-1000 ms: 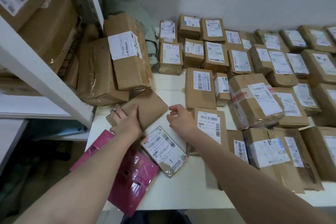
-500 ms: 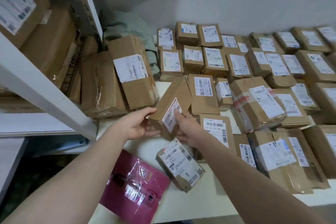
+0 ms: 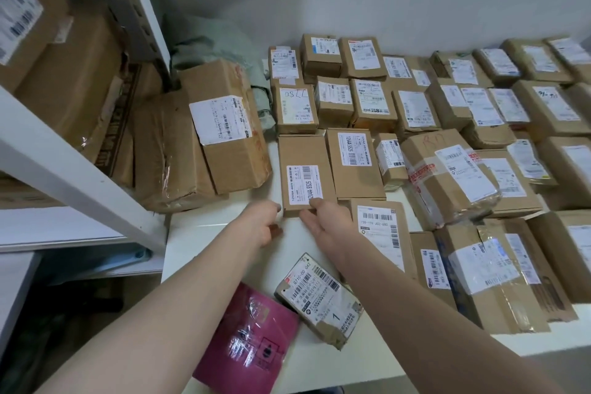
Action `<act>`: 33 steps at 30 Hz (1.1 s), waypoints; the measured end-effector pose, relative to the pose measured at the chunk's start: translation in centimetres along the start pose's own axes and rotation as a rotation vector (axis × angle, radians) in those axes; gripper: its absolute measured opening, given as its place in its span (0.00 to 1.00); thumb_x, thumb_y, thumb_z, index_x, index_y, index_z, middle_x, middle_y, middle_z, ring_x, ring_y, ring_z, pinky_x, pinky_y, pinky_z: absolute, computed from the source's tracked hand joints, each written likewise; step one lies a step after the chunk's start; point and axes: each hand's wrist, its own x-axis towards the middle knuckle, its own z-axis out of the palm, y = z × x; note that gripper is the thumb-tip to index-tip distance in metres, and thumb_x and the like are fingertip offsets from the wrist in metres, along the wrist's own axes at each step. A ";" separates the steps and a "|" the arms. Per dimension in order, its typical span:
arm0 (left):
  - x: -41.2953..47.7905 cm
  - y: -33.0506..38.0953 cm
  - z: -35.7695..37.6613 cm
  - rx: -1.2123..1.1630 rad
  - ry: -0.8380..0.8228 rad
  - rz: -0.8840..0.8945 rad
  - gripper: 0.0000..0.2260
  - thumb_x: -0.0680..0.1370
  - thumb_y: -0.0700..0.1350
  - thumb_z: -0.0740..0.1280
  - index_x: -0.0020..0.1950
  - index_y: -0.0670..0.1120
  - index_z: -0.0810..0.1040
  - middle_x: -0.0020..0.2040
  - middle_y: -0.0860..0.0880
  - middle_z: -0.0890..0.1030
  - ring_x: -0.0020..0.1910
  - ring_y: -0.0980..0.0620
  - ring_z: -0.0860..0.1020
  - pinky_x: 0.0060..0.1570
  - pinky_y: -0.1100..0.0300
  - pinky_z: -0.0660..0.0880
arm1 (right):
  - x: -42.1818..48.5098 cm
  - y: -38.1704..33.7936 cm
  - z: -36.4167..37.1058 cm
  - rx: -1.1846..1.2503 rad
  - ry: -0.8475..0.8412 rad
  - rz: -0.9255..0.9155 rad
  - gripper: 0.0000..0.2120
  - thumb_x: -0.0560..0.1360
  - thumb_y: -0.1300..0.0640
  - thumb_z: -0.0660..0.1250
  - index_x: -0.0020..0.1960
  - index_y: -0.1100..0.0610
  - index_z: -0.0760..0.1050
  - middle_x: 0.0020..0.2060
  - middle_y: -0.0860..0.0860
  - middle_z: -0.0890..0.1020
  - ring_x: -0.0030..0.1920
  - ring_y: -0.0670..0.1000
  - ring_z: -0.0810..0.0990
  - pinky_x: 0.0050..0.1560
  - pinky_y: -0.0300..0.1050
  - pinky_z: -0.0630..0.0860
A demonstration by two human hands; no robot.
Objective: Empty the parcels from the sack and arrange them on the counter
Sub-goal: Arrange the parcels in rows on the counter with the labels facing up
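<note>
While both hands, left loosely curled, right open, fingertips on the box, a careless push could skew neighbouring rows.

- A flat brown cardboard parcel lies label-up on the white table, just beside a matching box.
- The left hand and right hand touch its near edge.
- A pink plastic mailer overhangs the table's near edge.
</note>
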 end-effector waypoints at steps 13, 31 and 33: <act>-1.8 3.2 -0.9 -0.014 0.378 0.184 0.56 0.61 0.51 0.82 0.77 0.46 0.48 0.71 0.41 0.59 0.66 0.42 0.69 0.63 0.51 0.70 | -0.5 -1.0 5.5 -0.368 -0.085 -0.215 0.10 0.79 0.62 0.61 0.60 0.57 0.71 0.38 0.53 0.76 0.34 0.50 0.73 0.31 0.42 0.70; -2.3 2.4 -4.5 0.017 0.289 0.427 0.50 0.52 0.37 0.64 0.75 0.58 0.59 0.68 0.48 0.69 0.65 0.41 0.70 0.62 0.43 0.73 | -0.2 -0.6 2.9 -0.873 -0.051 -0.217 0.28 0.80 0.43 0.58 0.75 0.54 0.57 0.58 0.54 0.74 0.46 0.55 0.79 0.38 0.42 0.78; -1.4 1.9 -4.6 -0.049 0.250 0.368 0.48 0.49 0.39 0.62 0.71 0.58 0.66 0.62 0.47 0.77 0.60 0.41 0.76 0.57 0.43 0.76 | -0.4 0.0 3.0 -0.901 -0.071 -0.197 0.28 0.80 0.41 0.58 0.74 0.55 0.58 0.55 0.52 0.74 0.50 0.57 0.79 0.38 0.44 0.80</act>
